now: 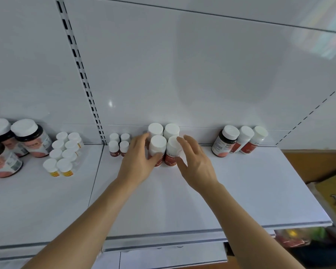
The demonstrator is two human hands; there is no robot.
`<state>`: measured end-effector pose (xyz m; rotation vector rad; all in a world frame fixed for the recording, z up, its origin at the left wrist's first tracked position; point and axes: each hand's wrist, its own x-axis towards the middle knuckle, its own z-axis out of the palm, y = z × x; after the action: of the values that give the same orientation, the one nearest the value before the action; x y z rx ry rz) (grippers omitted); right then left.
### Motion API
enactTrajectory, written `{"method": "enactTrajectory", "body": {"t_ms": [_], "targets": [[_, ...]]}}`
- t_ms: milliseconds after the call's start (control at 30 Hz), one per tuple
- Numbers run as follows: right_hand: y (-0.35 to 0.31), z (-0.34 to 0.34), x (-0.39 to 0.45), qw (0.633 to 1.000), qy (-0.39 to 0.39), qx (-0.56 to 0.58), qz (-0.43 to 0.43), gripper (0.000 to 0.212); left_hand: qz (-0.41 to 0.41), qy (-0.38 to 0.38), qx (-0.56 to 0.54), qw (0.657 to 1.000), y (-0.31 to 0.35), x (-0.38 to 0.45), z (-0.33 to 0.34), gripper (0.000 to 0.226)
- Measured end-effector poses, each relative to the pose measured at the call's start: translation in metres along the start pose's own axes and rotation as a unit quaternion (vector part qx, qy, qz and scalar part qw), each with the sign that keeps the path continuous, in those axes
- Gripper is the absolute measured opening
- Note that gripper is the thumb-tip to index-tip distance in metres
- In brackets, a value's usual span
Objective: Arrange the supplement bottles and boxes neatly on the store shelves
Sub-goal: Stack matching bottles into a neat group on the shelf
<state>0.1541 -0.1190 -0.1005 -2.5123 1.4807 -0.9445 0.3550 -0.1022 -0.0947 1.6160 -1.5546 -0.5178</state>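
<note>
Leftmost, on the adjoining shelf section, stand three large dark bottles and a double row of small yellow-labelled bottles, already grouped. Past the slotted upright, on the white shelf, sits a little square of four small red-labelled bottles, and just beside it the left hand cups the front-left bottle of a block of four red-labelled, white-capped bottles standing near the back panel; its fingers are curled and pressing on that bottle's side. The right hand flanks the front-right bottle with its fingers loosely spread, tips touching the cap. Three mixed bottles wait well apart at the right. The step looks like squaring this block; next, a gentle inward squeeze should close gaps without toppling anything.
</note>
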Motion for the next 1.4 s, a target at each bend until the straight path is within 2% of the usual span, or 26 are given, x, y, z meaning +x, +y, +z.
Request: {"method": "enactTrajectory", "body": {"t_ms": [233, 400, 567, 733, 800, 900, 1067, 1167, 1267, 1400], "targets": [[0.028, -0.042, -0.011, 0.996, 0.072, -0.056, 0.0, 0.04, 0.104, 0.115, 0.031, 0.987, 0.06, 0.007, 0.002, 0.046], [0.074, -0.074, -0.02, 0.992, 0.107, -0.066, 0.011, 0.036, 0.165, 0.081, 0.035, 0.982, 0.109, 0.002, 0.043, 0.042], [0.134, -0.108, -0.031, 0.988, 0.122, -0.082, 0.041, 0.034, 0.16, 0.045, 0.045, 0.985, 0.142, 0.003, 0.098, 0.039], [0.202, -0.137, -0.029, 0.988, 0.082, -0.092, 0.091, 0.043, 0.157, 0.042, 0.077, 0.984, 0.167, 0.007, 0.152, 0.034], [0.22, -0.145, -0.026, 0.99, 0.053, -0.088, 0.094, 0.047, 0.181, 0.05, 0.104, 0.977, 0.176, 0.012, 0.172, 0.033], [0.237, -0.152, -0.019, 0.993, -0.004, -0.077, 0.088, 0.052, 0.226, 0.043, 0.186, 0.955, 0.185, 0.022, 0.198, 0.031], [0.249, -0.15, -0.011, 0.994, -0.059, -0.051, 0.08, 0.05, 0.182, 0.009, 0.352, 0.918, 0.194, 0.037, 0.223, 0.044], [0.252, -0.147, -0.011, 0.994, -0.067, -0.016, 0.085, 0.044, 0.189, 0.008, 0.411, 0.892, 0.194, 0.046, 0.235, 0.044], [0.252, -0.143, -0.007, 0.993, -0.072, 0.015, 0.095, 0.038, 0.2, 0.0, 0.43, 0.881, 0.192, 0.055, 0.24, 0.036], [0.25, -0.14, -0.002, 0.989, -0.068, 0.047, 0.124, 0.035, 0.198, -0.007, 0.412, 0.889, 0.193, 0.062, 0.241, 0.028]]}}
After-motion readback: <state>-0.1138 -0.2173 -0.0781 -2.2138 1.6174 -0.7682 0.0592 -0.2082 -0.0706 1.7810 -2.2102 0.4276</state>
